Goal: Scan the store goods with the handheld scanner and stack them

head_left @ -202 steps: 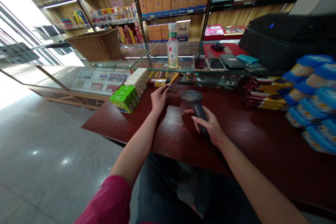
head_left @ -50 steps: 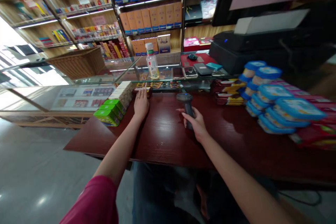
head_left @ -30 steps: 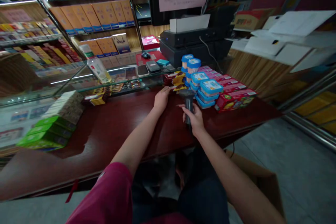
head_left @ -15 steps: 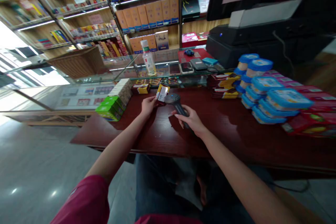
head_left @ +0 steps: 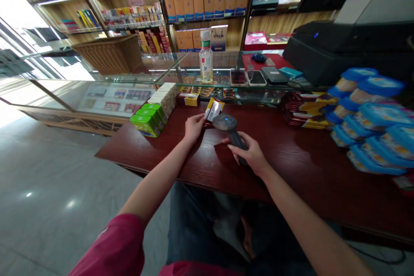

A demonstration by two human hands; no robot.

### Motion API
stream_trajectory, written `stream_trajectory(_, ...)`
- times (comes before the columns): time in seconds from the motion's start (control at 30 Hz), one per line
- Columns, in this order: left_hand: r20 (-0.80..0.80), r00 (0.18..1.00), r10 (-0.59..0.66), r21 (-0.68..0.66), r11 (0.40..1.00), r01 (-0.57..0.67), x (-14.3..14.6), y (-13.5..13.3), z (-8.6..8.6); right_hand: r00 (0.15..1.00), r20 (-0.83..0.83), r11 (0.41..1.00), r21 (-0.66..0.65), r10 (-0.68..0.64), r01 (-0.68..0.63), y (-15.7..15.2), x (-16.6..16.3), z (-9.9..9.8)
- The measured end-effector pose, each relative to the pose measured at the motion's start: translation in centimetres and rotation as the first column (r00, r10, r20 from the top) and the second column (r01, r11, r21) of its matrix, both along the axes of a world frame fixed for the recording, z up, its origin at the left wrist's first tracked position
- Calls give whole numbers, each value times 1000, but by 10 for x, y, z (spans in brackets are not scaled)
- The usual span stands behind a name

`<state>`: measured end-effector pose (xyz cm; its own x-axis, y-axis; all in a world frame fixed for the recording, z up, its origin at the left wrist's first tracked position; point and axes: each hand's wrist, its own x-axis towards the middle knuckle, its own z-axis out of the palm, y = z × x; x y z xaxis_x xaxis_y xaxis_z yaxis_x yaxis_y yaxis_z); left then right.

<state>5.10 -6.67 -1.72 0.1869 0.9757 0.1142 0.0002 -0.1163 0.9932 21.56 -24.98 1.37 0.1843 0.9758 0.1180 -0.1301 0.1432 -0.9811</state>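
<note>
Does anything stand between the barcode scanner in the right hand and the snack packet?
Nothing visible does. The barcode scanner in the right hand overlaps, in this view, the lower right part of the snack packet in the left hand; whether they touch is unclear. The drink bottle stands farther back.

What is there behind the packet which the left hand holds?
Beyond the packet, small packs lie beneath the glass shelf where a bottle stands. The patch of counter directly behind the packet is covered by it.
</note>
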Motion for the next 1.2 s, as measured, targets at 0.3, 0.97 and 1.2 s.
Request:
stream_trajectory(0.3, -87, 994, 73, 100, 993, -64, -2, -5, 6, 1000, -9, 1000, 7, -20, 20, -1, 1, 0)
stream_trajectory(0.97, -722, 344, 601, 667, 737, 112, -35, 65, 29, 998, -22, 994, -96, -52, 49, 3, 12, -8)
stream_trajectory(1.2, -739, 407, 537, 641, 745, 182, -25, 62, 12, 999, 9, 996, -82, -46, 46, 2, 13, -8)
